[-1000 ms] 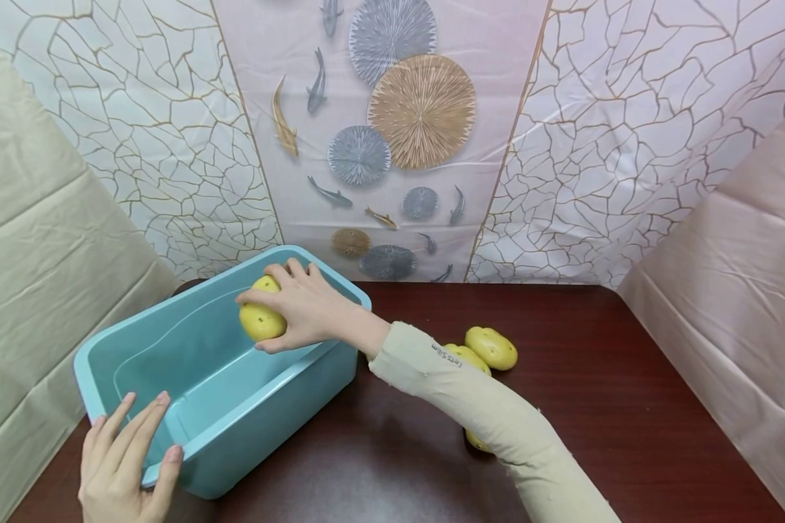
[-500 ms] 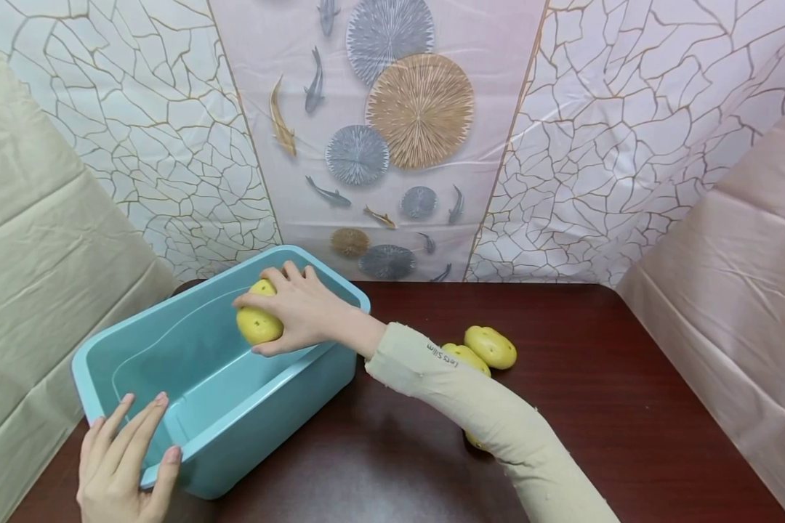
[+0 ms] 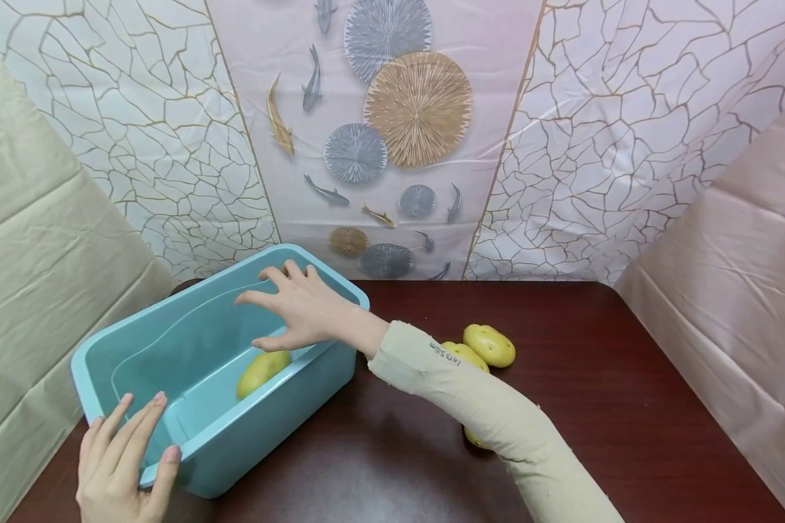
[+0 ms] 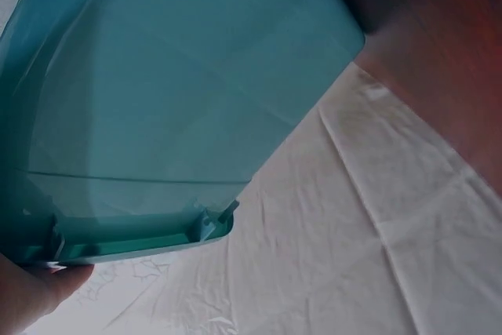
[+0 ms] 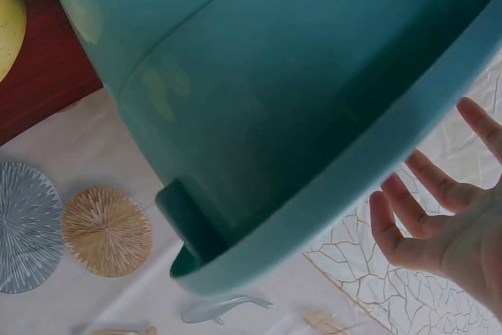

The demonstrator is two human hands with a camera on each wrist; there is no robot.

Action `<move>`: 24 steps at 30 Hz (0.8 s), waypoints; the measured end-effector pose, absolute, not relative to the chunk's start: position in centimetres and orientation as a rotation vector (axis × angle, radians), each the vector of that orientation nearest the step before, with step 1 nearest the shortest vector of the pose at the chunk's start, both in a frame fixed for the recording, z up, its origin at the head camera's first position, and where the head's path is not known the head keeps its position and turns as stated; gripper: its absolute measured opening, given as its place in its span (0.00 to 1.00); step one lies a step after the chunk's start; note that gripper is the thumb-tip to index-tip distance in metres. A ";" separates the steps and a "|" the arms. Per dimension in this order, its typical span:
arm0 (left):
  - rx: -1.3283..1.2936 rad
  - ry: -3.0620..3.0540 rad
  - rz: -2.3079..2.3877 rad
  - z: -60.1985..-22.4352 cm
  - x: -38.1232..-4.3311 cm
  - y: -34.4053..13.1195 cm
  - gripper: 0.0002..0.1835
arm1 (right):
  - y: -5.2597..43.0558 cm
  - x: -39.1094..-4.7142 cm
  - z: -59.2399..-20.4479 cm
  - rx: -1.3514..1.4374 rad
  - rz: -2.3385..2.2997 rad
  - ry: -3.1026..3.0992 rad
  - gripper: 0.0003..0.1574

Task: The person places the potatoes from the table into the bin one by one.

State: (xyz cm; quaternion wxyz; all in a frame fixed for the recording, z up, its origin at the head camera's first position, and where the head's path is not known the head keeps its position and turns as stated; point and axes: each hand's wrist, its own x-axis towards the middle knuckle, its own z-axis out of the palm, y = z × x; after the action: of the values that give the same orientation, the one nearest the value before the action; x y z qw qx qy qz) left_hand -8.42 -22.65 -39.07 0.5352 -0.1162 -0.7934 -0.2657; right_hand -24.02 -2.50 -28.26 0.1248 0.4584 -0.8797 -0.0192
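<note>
A patterned hanging (image 3: 490, 109), printed with fish and grey and tan discs, closes off the back of the dark red tabletop (image 3: 641, 407). From where I stand, the right hand (image 3: 304, 312) is over the far right end of a pale blue bin (image 3: 281, 421), its fingers spread wide with nothing between them. The potato in the bin (image 3: 260, 374) lies below the thumb of that hand, its long axis slanting about along the bin's near wall, which hides its lower edge. The left hand (image 3: 121, 465) rests loosely over the bin's near left corner, fingers spread. Outward along the sleeve (image 3: 484, 403) are more potatoes on the tabletop, off to the right of the bin: an upper potato (image 3: 489, 345) in plain sight, a second potato (image 3: 469, 356) just beside it, and a third potato (image 3: 474, 439) peeking from beneath the arm. The right hand is the nearer to them all. Lettering (image 3: 445, 354) near the cuff seems to read "LetsSlim"; I can make out no other label.
</note>
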 end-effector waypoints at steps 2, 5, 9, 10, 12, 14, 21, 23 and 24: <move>-0.276 -1.888 -0.636 -39.0 -8.4 -22.7 0.25 | -2.4 -24.1 -28.3 1.338 -0.053 -2.568 0.37; -0.273 -1.896 -0.639 -39.0 -8.4 -22.7 0.25 | -2.3 -24.1 -28.3 1.335 -0.047 -2.576 0.36; -0.266 -1.909 -0.641 -38.9 -8.4 -22.6 0.25 | -2.2 -24.1 -28.3 1.327 -0.044 -2.579 0.36; -0.264 -1.909 -0.642 -38.9 -8.4 -22.6 0.26 | -2.2 -24.1 -28.3 1.326 -0.044 -2.579 0.36; -0.265 -1.903 -0.639 -38.8 -8.4 -22.5 0.26 | -2.1 -24.1 -28.3 1.326 -0.039 -2.579 0.36; -0.268 -1.894 -0.638 -38.8 -8.4 -22.4 0.27 | -2.0 -24.1 -28.3 1.326 -0.027 -2.579 0.36; -0.272 -1.891 -0.632 -39.0 -8.5 -22.6 0.26 | -1.5 -24.0 -28.5 1.321 0.018 -2.580 0.33; -0.275 -1.888 -0.633 -39.1 -8.5 -22.6 0.25 | -1.2 -24.0 -28.5 1.321 0.026 -2.582 0.33; -0.276 -1.887 -0.632 -39.1 -8.5 -22.7 0.26 | -1.1 -24.0 -28.5 1.318 0.032 -2.587 0.33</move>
State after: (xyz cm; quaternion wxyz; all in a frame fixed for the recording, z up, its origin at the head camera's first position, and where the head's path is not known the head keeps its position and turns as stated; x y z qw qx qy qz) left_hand -8.51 -22.68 -39.10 0.5365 -0.1161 -0.7926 -0.2654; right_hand -24.01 -1.14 -28.50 0.1188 0.4507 -0.8847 0.0109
